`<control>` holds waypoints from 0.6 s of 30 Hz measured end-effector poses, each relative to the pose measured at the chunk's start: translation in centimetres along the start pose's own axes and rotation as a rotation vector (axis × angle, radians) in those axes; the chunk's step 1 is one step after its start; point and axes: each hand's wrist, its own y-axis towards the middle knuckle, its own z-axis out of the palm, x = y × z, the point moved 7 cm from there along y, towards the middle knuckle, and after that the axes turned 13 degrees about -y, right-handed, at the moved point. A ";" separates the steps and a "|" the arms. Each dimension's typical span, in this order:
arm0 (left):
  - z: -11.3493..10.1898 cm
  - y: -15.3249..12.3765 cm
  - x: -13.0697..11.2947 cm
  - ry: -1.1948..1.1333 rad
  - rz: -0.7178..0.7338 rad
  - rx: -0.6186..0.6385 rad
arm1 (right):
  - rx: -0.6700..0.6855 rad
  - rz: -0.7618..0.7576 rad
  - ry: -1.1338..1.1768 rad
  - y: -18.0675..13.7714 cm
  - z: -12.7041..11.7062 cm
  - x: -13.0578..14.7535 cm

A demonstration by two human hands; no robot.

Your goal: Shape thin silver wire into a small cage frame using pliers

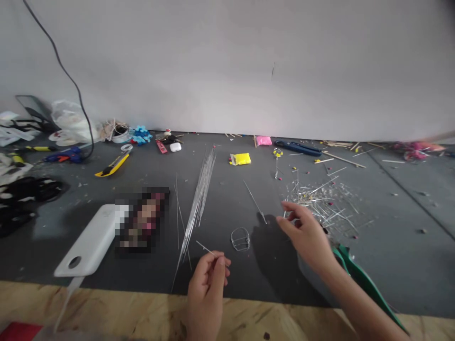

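Left hand (209,280): pinches short wire (204,247) between thumb and fingers, near the front edge of the worktop (223,203).
Right hand (302,229): thumb and fingers parted, beside scattered wire clippings (325,208).
Bent-wire ring (241,248): lies flat between both hands.
Straight wire bundle (199,199): left of ring.
Green handles (366,282): partly hidden by right forearm.

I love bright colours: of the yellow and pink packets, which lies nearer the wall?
The pink packet, left of the blue tool; the yellow packet lies farther from the wall.
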 end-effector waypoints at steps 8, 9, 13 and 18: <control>0.3 0.0 -0.9 0.015 0.077 0.008 | 0.223 -0.316 -0.149 -5.1 6.1 6.3; 0.3 0.1 -1.0 0.016 0.088 0.004 | 0.218 -0.324 -0.173 -5.2 6.3 6.5; 0.2 0.3 -0.9 0.036 0.120 0.013 | 0.179 -0.308 -0.198 -4.9 6.5 6.5; 0.2 0.6 -0.5 0.087 0.143 0.020 | 0.165 -0.323 -0.138 -4.5 6.4 6.6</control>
